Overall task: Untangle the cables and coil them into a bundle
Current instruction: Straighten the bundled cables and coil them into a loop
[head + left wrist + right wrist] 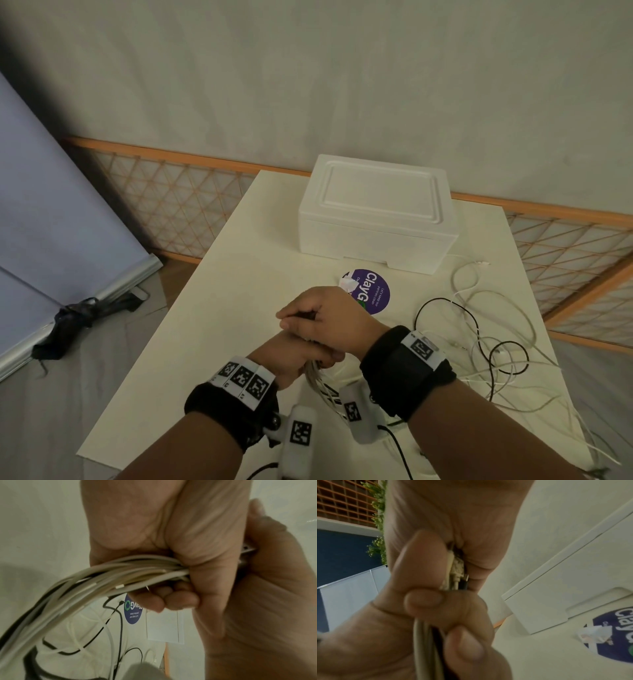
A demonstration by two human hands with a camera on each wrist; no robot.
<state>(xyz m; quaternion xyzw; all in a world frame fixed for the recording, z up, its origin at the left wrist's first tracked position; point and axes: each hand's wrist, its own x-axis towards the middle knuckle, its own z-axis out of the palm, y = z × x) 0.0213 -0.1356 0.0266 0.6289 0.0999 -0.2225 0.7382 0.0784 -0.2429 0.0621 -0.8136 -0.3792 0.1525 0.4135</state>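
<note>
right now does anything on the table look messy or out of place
Yes. Loose white and black cables still sprawl in overlapping loops on the table to the right of the hands, outside the gathered bundle that the left hand grips and the right hand closes over. A crumpled white scrap lies on the purple sticker.

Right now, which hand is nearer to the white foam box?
Right. The right hand sits on top of the left, toward the white foam box; the left hand is under it, nearer the person. Both grip the cable bundle.
</note>
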